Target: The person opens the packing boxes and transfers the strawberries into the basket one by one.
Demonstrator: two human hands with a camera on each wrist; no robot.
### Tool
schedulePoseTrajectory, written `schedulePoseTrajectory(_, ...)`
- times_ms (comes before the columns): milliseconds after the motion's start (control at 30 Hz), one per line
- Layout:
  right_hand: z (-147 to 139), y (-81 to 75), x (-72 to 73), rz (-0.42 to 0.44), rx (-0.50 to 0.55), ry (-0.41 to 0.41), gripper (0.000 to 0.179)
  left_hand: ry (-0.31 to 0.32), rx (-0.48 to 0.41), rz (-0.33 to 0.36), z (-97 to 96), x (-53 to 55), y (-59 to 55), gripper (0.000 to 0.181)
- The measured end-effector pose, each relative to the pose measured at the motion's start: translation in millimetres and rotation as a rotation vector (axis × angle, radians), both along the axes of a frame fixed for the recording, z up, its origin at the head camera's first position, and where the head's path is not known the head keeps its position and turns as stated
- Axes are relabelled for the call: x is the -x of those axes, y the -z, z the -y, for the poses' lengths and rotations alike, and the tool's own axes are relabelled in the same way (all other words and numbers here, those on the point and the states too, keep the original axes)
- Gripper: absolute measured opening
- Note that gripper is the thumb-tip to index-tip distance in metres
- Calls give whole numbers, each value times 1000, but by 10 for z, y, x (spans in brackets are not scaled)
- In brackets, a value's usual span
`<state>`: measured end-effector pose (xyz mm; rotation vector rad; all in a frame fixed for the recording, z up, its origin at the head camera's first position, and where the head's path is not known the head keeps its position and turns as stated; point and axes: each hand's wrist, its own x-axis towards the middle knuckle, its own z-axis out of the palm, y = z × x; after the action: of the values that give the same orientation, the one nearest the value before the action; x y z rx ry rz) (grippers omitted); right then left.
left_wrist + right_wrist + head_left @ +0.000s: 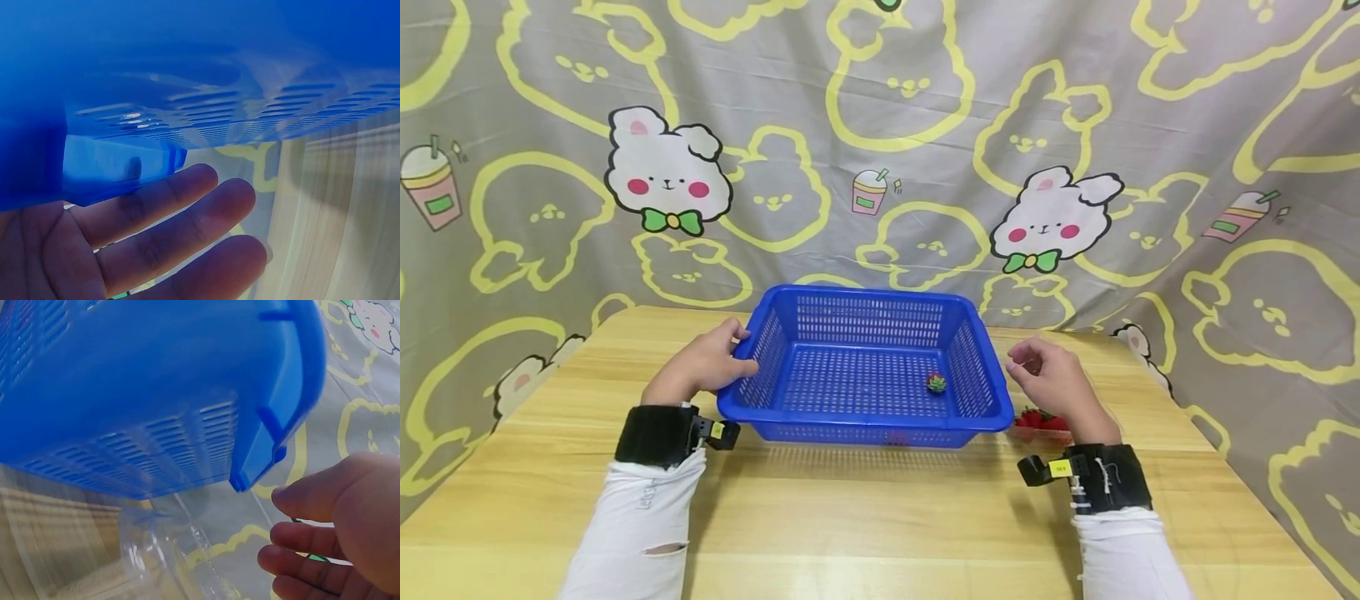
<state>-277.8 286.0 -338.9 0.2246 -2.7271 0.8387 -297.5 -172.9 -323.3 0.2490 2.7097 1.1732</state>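
A blue perforated plastic basket (pixel 865 421) is raised above the wooden table, its shadow below. My left hand (pixel 703 362) grips its left rim, thumb on top; in the left wrist view several fingers (pixel 187 225) extend under the rim. One strawberry (pixel 936 383) with green leaves lies inside, toward the right. My right hand (pixel 1056 379) hovers just beyond the right rim, fingers loosely bent and holding nothing; the right wrist view shows a gap between it and the basket. Beneath the right hand is a clear plastic box (pixel 147 550) with red strawberries (pixel 1037 419), partly hidden by hand and basket.
The light wooden table (pixel 865 517) runs back to a grey curtain (pixel 805 75) with yellow outlines and cartoon rabbits, which also hangs along both sides. Each wrist wears a black band with a small camera, such as the left one (pixel 722 433).
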Motion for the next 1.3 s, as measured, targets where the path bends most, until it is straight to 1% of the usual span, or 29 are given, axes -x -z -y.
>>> schedulePoseTrajectory(367,-109,58,46,88,-51,-32,21,5,0,2,12,5,-1,43)
schedulePoseTrajectory(633,-157,53,23,164,-64,-45,23,-1,-8,8,23,12,11,44)
schedulePoseTrajectory(833,-206,69,15,220,-89,-50,22,1,-33,17,17,13,14,43)
schedulePoseTrajectory(1100,-248,75,6,326,-139,-48,22,1,-20,12,9,0,13,43)
schedulePoseTrajectory(1300,-239,42,-14,376,-142,-47,25,2,-19,5,12,6,10,42)
